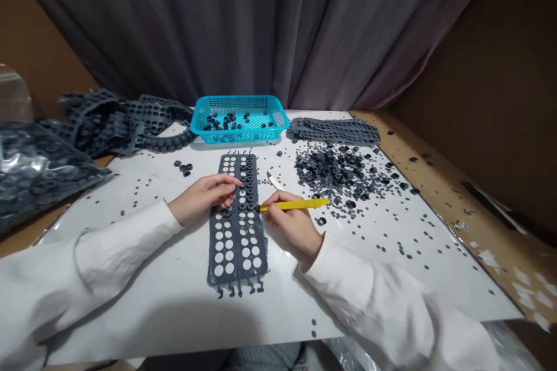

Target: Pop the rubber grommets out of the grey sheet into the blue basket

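A dark grey perforated rubber sheet [237, 243] lies lengthwise on the white board, its holes in two double rows. Small dark rubber rings still sit in its upper part. My left hand [202, 200] rests across that upper part, fingers curled over the rings, and I cannot tell whether it pinches anything. My right hand [292, 220] is shut on a yellow utility knife [296, 204], whose tip touches the sheet's right edge. A white pointed strip [274, 181] sticks out beyond my right fingers.
A white board [152, 307] scattered with small dark bits lies on a wooden table [439, 203]. Beyond it stand a blue plastic basket [239, 120] holding rubber rings, a heap of rings [331, 171], and stacked sheets [333, 130]. More sheets [117, 124] and a bulging plastic bag [39, 171] lie left.
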`<move>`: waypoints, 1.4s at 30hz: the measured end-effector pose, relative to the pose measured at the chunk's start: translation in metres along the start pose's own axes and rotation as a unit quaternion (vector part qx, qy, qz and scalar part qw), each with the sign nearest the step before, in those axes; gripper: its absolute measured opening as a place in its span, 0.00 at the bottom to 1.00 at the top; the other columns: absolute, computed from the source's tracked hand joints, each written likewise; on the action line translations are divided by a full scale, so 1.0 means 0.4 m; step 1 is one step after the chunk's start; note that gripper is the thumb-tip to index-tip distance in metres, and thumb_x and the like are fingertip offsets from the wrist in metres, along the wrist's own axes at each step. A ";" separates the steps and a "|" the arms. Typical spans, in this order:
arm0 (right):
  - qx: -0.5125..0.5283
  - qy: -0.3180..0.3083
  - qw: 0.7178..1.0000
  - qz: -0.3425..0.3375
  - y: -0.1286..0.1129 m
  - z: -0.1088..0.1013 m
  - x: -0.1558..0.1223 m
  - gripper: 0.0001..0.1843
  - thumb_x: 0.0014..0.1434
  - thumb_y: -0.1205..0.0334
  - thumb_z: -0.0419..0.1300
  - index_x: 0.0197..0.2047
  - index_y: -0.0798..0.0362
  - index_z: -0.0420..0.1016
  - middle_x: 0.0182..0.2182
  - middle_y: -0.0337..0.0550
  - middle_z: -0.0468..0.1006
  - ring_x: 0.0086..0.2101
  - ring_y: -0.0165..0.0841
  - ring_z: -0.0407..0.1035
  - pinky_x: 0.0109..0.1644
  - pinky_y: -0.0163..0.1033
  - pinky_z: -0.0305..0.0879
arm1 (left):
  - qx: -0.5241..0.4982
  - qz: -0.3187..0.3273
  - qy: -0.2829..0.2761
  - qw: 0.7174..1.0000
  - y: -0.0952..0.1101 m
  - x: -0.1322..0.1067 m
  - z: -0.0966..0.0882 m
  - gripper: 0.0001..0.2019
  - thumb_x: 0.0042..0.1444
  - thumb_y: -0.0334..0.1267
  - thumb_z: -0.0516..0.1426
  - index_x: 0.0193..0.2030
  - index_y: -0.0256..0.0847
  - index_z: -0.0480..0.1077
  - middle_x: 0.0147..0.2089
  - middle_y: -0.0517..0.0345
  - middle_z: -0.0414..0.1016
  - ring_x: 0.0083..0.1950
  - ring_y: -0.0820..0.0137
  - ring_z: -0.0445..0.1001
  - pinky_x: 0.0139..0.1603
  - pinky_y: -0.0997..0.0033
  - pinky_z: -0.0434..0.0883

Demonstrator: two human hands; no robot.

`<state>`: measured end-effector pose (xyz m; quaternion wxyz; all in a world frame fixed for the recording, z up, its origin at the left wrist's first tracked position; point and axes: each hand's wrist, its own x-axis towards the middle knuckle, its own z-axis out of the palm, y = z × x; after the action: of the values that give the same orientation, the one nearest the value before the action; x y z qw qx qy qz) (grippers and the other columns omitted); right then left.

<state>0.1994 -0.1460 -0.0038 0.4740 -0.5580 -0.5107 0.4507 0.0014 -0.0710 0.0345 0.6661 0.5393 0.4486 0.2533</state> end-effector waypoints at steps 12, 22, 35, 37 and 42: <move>-0.073 -0.005 0.997 -0.012 -0.017 0.008 0.020 0.08 0.49 0.67 0.52 0.20 0.52 0.63 0.16 0.35 0.68 0.20 0.28 0.61 0.26 0.32 0.58 | -0.013 -0.063 -0.058 0.996 0.034 0.055 0.032 0.12 0.50 0.40 0.57 0.22 0.36 0.62 0.21 0.62 0.60 0.21 0.77 0.56 0.21 0.79 0.54; -0.057 -0.005 0.998 -0.015 -0.011 0.007 0.016 0.05 0.49 0.65 0.53 0.23 0.52 0.65 0.17 0.35 0.69 0.21 0.29 0.62 0.27 0.33 0.58 | 0.579 0.284 -0.159 0.747 0.032 0.049 0.040 0.08 0.52 0.33 0.57 0.39 0.34 0.72 0.38 0.50 0.72 0.42 0.63 0.69 0.44 0.66 0.66; -0.061 -0.006 0.998 -0.030 -0.006 0.008 0.019 0.06 0.50 0.66 0.53 0.23 0.52 0.65 0.17 0.35 0.68 0.21 0.28 0.62 0.26 0.33 0.58 | 0.758 0.415 -0.138 0.484 -0.008 0.027 0.064 0.08 0.60 0.26 0.51 0.34 0.33 0.71 0.33 0.50 0.72 0.36 0.64 0.67 0.36 0.66 0.66; -0.065 -0.003 0.997 -0.030 -0.008 0.008 0.018 0.06 0.50 0.66 0.53 0.23 0.52 0.65 0.17 0.35 0.68 0.21 0.28 0.61 0.26 0.33 0.58 | 0.759 0.415 -0.121 0.488 -0.025 0.027 0.056 0.09 0.61 0.26 0.50 0.35 0.33 0.71 0.33 0.50 0.72 0.37 0.64 0.67 0.36 0.66 0.65; -0.070 0.000 0.997 -0.025 -0.015 0.007 0.014 0.07 0.50 0.66 0.53 0.21 0.52 0.64 0.15 0.34 0.66 0.21 0.28 0.61 0.26 0.33 0.57 | 0.683 0.365 -0.096 0.626 -0.040 0.036 0.038 0.11 0.64 0.30 0.46 0.37 0.35 0.69 0.36 0.51 0.71 0.39 0.65 0.67 0.40 0.67 0.67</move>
<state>0.1961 -0.1401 0.0017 0.4448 -0.5771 -0.5548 0.4016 0.0192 -0.0714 0.0149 -0.0008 0.9804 0.1922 0.0437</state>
